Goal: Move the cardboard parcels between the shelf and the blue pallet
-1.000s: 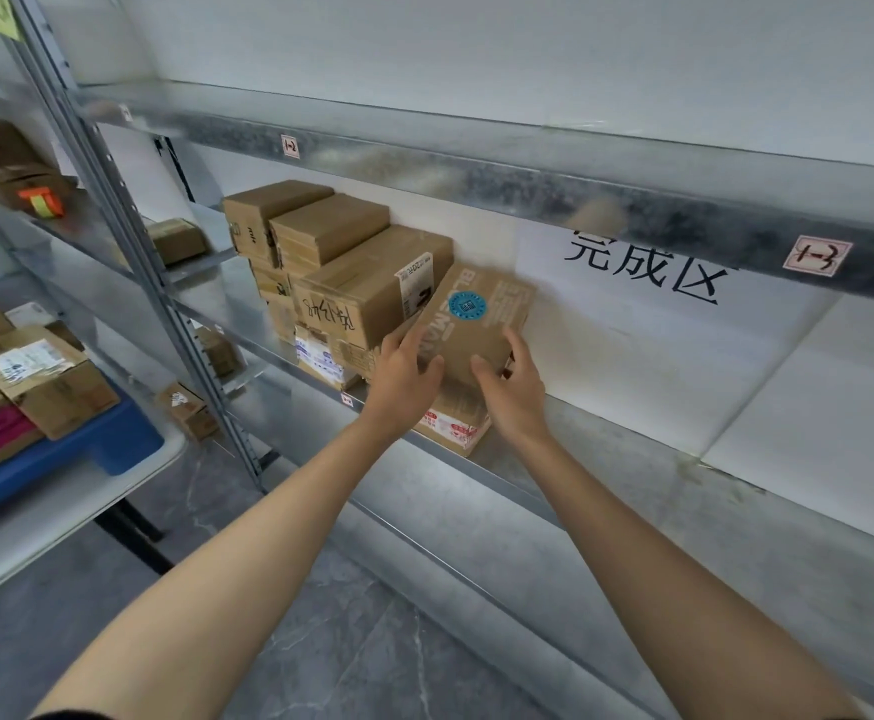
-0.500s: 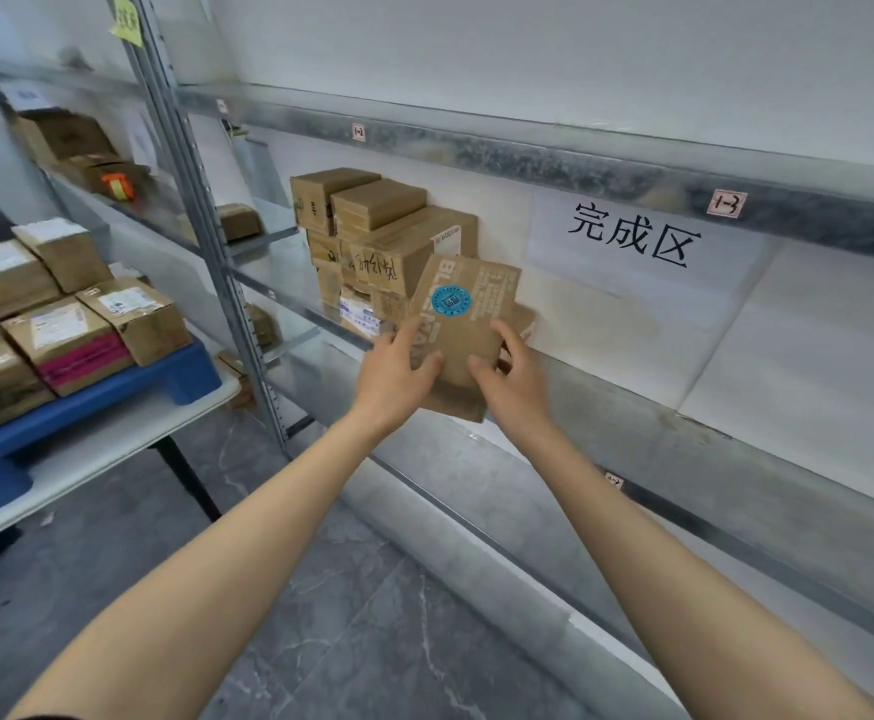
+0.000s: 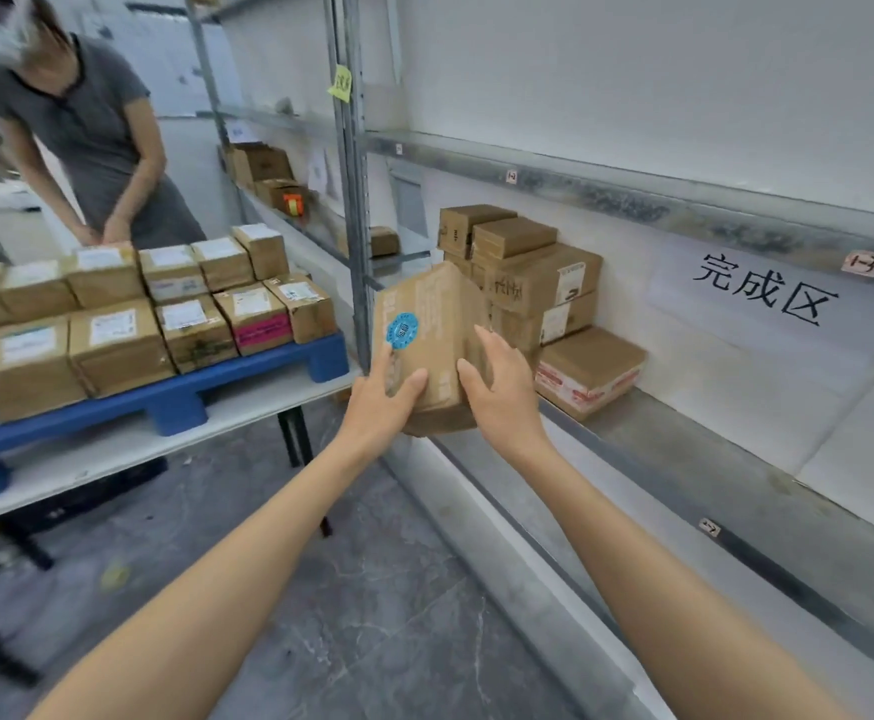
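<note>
I hold a flat cardboard parcel with a round blue sticker in mid air, clear of the shelf and to the right of the pallet. My left hand grips its lower left side and my right hand grips its lower right side. A stack of parcels remains on the metal shelf, with one low parcel with red tape beside it. The blue pallet on the left carries several labelled parcels.
The pallet sits on a white table. Another person leans over the table's far side. A grey shelf upright stands between pallet and shelf. A white sign with black characters hangs on the shelf's back wall.
The parcel has come off the shelf stack and moved left and toward me in both hands. My view has swung left, bringing the pallet and the other person into sight.
</note>
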